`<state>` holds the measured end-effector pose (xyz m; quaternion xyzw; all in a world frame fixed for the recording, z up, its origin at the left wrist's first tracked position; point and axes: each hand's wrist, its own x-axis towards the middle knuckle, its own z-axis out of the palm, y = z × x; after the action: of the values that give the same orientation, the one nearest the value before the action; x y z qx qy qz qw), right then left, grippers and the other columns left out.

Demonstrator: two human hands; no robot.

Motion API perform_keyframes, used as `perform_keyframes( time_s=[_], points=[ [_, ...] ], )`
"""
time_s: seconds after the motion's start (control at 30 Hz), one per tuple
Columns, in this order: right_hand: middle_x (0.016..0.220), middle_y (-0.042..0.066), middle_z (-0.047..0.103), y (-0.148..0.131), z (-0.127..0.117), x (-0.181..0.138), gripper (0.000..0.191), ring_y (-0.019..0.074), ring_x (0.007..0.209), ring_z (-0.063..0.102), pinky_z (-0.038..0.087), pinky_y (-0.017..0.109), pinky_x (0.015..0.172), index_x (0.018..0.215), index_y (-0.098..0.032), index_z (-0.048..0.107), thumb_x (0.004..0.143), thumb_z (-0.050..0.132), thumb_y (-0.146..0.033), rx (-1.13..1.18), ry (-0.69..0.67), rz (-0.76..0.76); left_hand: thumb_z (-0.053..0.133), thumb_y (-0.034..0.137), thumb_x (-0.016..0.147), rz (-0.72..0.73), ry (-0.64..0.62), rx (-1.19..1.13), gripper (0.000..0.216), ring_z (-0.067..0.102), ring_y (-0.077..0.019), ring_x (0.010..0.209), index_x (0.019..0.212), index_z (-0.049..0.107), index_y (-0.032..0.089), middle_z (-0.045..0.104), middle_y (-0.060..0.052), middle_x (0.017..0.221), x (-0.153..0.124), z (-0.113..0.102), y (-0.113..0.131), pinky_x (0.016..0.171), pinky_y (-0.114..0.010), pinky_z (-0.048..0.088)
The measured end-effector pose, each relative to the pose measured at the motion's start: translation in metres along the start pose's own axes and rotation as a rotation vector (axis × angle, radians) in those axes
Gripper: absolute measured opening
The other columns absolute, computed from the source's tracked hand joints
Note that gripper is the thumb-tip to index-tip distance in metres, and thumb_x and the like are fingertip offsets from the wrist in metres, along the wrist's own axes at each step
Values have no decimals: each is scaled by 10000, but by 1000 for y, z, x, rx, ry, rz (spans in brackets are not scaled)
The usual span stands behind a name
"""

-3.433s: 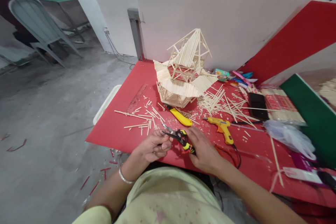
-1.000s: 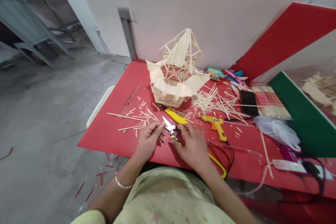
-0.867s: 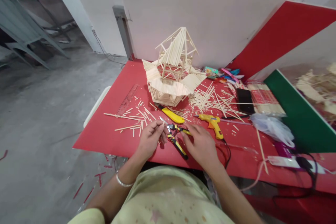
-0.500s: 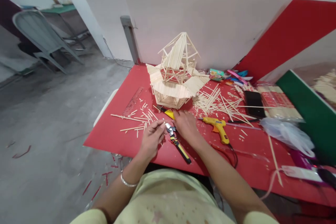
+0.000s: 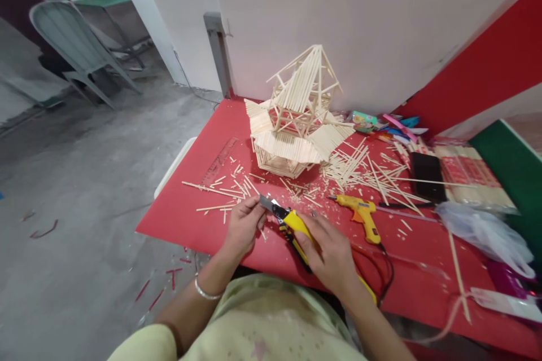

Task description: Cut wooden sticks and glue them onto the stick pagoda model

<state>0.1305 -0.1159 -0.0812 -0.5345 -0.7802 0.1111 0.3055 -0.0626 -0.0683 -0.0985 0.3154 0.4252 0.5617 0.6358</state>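
UTILITY KNIFE (image 5: pixel 297 221) IN RIGHT HAND (image 5: pixel 332 251), BLADE (image 5: pixel 268 203) AT LEFT HAND (image 5: pixel 242 228)

Grips the utility knife by its yellow handle, right fingers wrapped around it, above the red tabletop (image 5: pixel 182 208). Points the blade at the left fingertips; cannot tell whether touching. Presses left thumb and fingers together; cannot make out anything between them. Shows black-and-yellow cutters (image 5: pixel 301 252) lying just below the knife, partly covered. Shows beyond the hands a tiered stick model (image 5: pixel 290 148), with loose sticks (image 5: pixel 347 163) to its right. Shows a yellow glue gun (image 5: pixel 362 212) near the right hand.
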Motion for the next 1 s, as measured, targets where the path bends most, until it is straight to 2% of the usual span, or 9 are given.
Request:
perform_keyframes(
  time_s=[0.17,0.27,0.37,0.43,0.67,0.83,1.0],
  points=[
    [1119,101,630,7,9,-3,416,226,1017,594,492,373,880,1302,-221,533,891,548,-277,10,13,18,654,306,793,-3,-81,77,181,320,-33,429,823,682,130,605,-16,646,-7,0,6,413,-189,204],
    [1108,98,629,8,8,-3,415,219,997,595,488,374,885,1299,-218,537,887,553,-265,32,30,6,635,337,812,38,-116,162,215,372,-56,478,849,693,134,611,-24,675,-11,-1,8,453,-196,262],
    [1076,93,637,5,7,-3,409,207,954,600,495,355,849,1292,-218,545,885,555,-258,27,40,-10,645,361,810,122,-39,273,221,458,-99,580,800,704,149,583,-16,649,-13,-2,7,545,-212,351],
    [1057,94,640,3,7,-5,418,203,925,602,497,341,810,1295,-223,548,879,562,-265,-11,50,-32,654,358,803,157,28,318,207,461,-110,597,747,698,163,550,-4,616,-16,-2,6,568,-221,363],
    [1017,94,648,3,6,-10,506,213,871,590,472,341,757,1322,-238,529,828,634,-270,-170,137,-126,679,374,769,143,100,332,296,393,-97,487,562,612,174,477,14,518,-24,-1,5,459,-229,288],
    [1033,86,647,2,4,-9,430,181,863,604,488,308,757,1291,-229,550,862,585,-244,5,80,-61,685,447,751,10,78,204,280,337,-68,420,735,671,168,471,32,513,-20,1,-5,408,-215,240],
    [1032,81,648,2,8,-9,415,178,868,613,500,309,773,1290,-235,554,875,567,-250,70,49,-22,652,472,784,-4,27,203,330,319,-55,409,882,670,157,443,47,527,-19,-3,-7,394,-200,225]
  ],
)
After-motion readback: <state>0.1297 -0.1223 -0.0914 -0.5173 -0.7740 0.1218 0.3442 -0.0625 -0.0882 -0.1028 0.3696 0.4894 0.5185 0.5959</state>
